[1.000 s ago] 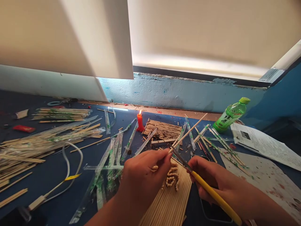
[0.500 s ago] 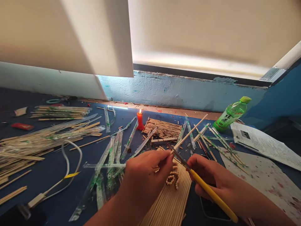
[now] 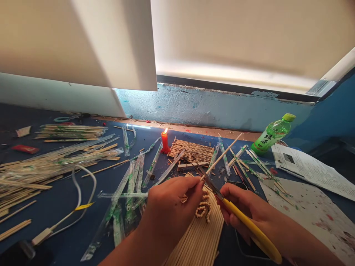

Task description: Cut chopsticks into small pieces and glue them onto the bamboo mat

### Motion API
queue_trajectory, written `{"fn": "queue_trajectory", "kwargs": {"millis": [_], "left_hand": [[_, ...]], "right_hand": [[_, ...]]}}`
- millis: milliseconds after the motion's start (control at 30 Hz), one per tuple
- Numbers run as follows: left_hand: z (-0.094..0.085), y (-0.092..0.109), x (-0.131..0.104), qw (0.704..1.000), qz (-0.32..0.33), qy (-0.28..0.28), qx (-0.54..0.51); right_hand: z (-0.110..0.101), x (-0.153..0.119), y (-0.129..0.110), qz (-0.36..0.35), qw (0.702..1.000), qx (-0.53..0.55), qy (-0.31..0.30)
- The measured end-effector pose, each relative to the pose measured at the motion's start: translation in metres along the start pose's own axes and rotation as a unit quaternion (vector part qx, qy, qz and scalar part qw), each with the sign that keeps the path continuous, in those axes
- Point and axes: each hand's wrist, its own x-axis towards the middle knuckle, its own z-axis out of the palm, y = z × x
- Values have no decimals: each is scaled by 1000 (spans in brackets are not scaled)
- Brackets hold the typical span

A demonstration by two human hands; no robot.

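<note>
My left hand is closed, pinching a thin wooden chopstick near its lower end. The stick slants up and away to the right. My right hand grips a pair of yellow-handled scissors. Their metal blades lie against the chopstick just beyond my left fingertips. Under both hands is a flat panel of pale sticks laid side by side. On it rests a string of small wooden beads, partly hidden by my left hand.
A lit red candle stands beside a small scorched stick panel. Chopsticks and clear wrappers litter the left. A white cable loops there. At right are a green tea bottle, printed paper and a stained sheet.
The scissors have turned slightly in my right hand, showing more of the yellow handle. The chopstick's far end has shifted a little to the left. My left hand is nearly still.
</note>
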Motion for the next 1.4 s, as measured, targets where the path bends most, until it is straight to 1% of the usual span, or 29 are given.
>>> {"fn": "queue_trajectory", "kwargs": {"millis": [200, 333, 433, 567, 733, 867, 1000, 1133, 1300, 1400], "left_hand": [[0, 0, 0, 1000, -5, -1, -7], [1, -1, -1, 1000, 1, 0, -8], [1, -2, -2, 1000, 8, -4, -8], [1, -2, -3, 1000, 12, -11, -1], [1, -2, -3, 1000, 4, -25, 0], [2, -3, -4, 999, 4, -38, -8], [2, -3, -4, 999, 13, -30, -4], [1, -2, -4, 999, 10, -34, -2], [1, -1, -3, 999, 11, -34, 2], [1, 0, -3, 999, 12, -32, 0]], "right_hand": [[-1, -1, 5, -15, 1000, -6, 18], [1, 2, 4, -12, 999, -34, 7], [2, 5, 10, -24, 996, -83, 30], [5, 7, 15, -28, 984, -165, 61], [7, 4, 11, -20, 978, -196, 69], [8, 3, 10, -13, 977, -204, 66], [10, 3, 10, -10, 978, -200, 64], [11, 2, 10, -12, 978, -196, 67], [10, 1, 11, -20, 985, -165, 47], [11, 2, 11, -21, 983, -174, 57]]}}
